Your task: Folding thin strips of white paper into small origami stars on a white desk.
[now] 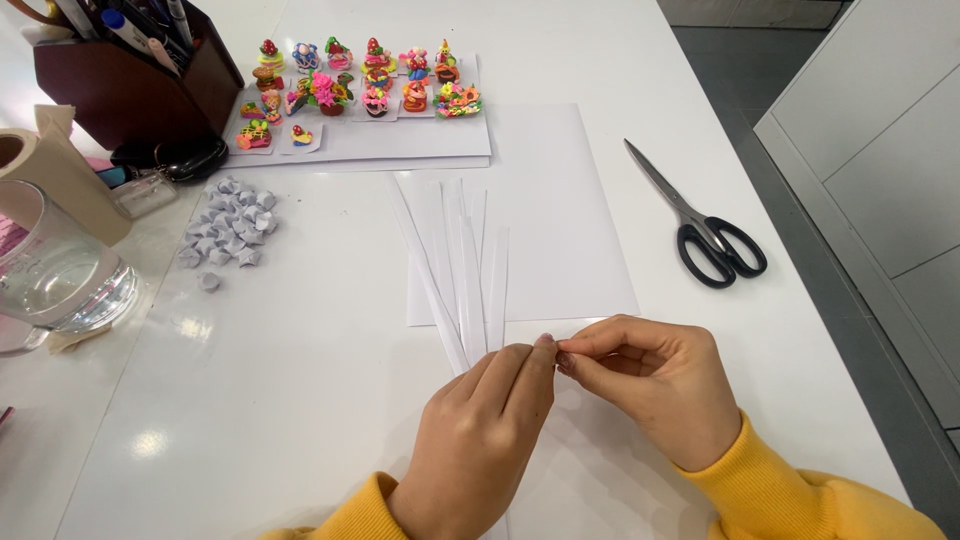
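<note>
Two hands meet near the front edge of the white table [250,400]. The left hand [480,440] and the right hand [650,390] both pinch one thin white paper strip [585,325]. The fingertips [545,343] are almost closed and touch each other at one spot on the strip. Both arms wear soft yellow sleeves [780,490].

The fold looks like it is just starting. I cannot see a finished shape between the fingers, only flat paper.

Just behind the hands lie more long paper strips [465,270]. They are thin, flat and smooth, spread like a fan on a white sheet [560,220]. These look uncut no more, but not folded yet, so a lot is left to do.

To the left, near the middle of the table, sits a little pile of puffy paper stars [228,225]. They are small, pale and bumpy. That part looks done.

On the right side lie scissors [700,225] with shiny metal blades and black handles, well apart from the hands.

At the left edge stands a clear glass [55,265] with water in it.

Near the far edge, tiny bright clay cakes [360,85] sit in rows on paper. A dark brown pen holder [135,85] stands at the far left corner.
</note>
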